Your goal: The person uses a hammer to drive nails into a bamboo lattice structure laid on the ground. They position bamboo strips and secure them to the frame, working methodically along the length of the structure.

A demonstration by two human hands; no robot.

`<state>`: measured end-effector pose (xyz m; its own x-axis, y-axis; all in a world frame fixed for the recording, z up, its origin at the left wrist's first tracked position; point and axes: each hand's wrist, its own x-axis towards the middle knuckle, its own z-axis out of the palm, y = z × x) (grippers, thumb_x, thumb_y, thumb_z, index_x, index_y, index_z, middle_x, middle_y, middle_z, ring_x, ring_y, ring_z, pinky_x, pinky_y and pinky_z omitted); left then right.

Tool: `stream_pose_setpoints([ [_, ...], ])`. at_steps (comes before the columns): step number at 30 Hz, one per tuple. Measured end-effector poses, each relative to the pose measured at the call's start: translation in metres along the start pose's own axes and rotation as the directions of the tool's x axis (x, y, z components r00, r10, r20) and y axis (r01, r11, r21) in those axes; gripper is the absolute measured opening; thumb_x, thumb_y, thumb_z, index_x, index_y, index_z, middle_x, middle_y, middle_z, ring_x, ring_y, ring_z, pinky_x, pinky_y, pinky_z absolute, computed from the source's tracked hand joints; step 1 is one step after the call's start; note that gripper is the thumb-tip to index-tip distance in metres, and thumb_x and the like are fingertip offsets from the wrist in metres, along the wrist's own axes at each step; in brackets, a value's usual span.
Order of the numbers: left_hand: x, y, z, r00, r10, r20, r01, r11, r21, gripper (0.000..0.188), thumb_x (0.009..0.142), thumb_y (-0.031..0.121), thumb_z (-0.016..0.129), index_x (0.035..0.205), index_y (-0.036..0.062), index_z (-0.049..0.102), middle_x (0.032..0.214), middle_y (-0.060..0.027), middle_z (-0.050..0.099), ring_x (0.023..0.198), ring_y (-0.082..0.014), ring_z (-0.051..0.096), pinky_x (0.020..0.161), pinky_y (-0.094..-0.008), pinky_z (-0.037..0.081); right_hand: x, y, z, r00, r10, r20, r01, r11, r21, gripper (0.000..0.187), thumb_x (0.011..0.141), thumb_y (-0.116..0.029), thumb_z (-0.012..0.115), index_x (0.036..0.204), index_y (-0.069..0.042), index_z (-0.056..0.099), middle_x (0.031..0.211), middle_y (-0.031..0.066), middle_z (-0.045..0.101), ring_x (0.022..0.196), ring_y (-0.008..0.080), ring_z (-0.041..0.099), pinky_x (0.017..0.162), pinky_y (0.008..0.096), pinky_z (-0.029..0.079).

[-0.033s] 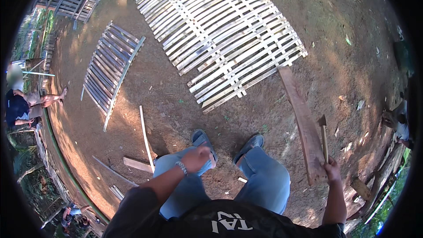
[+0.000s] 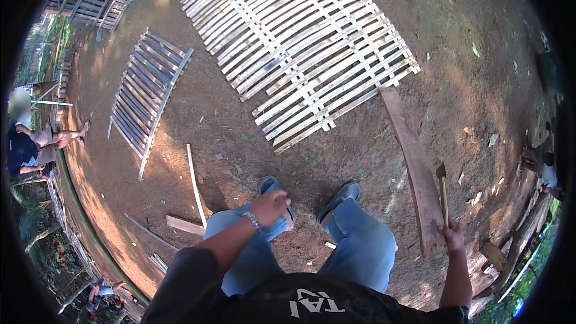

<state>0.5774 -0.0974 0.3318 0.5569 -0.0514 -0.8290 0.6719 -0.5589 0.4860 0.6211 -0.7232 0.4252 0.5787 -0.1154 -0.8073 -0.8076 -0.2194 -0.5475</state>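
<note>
Hatchet (image 2: 444,198) fore-and-aft, blade end foremost

At upper centre the slatted panel (image 2: 281,55) is striped pale cream, at right the plank (image 2: 418,171) reddish brown, at lower centre the jeans (image 2: 367,241) faded blue.
</note>
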Motion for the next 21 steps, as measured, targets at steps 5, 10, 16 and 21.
stream_pose_setpoints([
  [5, 0.174, -0.048, 0.081, 0.995, 0.076, -0.071, -0.085, 0.986, -0.146, 0.047, 0.098, 0.038, 0.071, 0.13, 0.0029, 0.067, 0.114, -0.0154, 0.076, 0.103, -0.0237, 0.074, 0.091, -0.0364, 0.057, 0.029, 0.165, -0.028, 0.968, 0.248, -0.03, -0.243, 0.962, 0.126, 0.044, 0.086, -0.025, 0.081, 0.119, 0.0, 0.069, 0.1, 0.0023, 0.073, 0.088, 0.0141, 0.066, 0.084, 0.0312, 0.054],
  [10, 0.238, -0.044, 0.126, 0.988, 0.1, 0.119, -0.105, 0.994, 0.039, 0.049, 0.098, 0.037, 0.071, 0.131, 0.0008, 0.065, 0.116, -0.017, 0.076, 0.103, -0.023, 0.073, 0.088, -0.0372, 0.058, 0.101, 0.305, -0.029, 0.919, 0.367, -0.141, -0.39, 0.9, -0.196, 0.04, 0.088, -0.03, 0.082, 0.114, -0.002, 0.069, 0.089, 0.0012, 0.07, 0.083, 0.014, 0.066, 0.077, 0.0341, 0.054],
  [16, 0.279, -0.071, 0.108, 0.967, 0.012, 0.254, -0.123, 0.896, 0.428, 0.051, 0.098, 0.039, 0.068, 0.131, 0.0008, 0.066, 0.117, -0.0188, 0.076, 0.107, -0.0301, 0.073, 0.095, -0.0397, 0.055, 0.192, 0.378, 0.006, 0.891, 0.388, -0.233, -0.443, 0.855, -0.269, 0.038, 0.087, -0.019, 0.082, 0.116, -0.002, 0.064, 0.09, 0.0062, 0.068, 0.079, 0.0172, 0.065, 0.06, 0.0386, 0.055],
  [21, 0.309, -0.076, 0.093, 1.0, -0.004, 0.029, -0.006, 0.933, 0.36, 0.049, 0.098, 0.04, 0.069, 0.127, 0.0003, 0.068, 0.116, -0.0183, 0.076, 0.106, -0.0296, 0.073, 0.096, -0.0398, 0.055, 0.209, 0.445, -0.005, 0.9, 0.325, -0.29, -0.378, 0.913, -0.152, 0.046, 0.087, -0.01, 0.08, 0.125, -0.005, 0.056, 0.098, 0.0106, 0.066, 0.08, 0.0215, 0.065, 0.055, 0.0415, 0.056],
])
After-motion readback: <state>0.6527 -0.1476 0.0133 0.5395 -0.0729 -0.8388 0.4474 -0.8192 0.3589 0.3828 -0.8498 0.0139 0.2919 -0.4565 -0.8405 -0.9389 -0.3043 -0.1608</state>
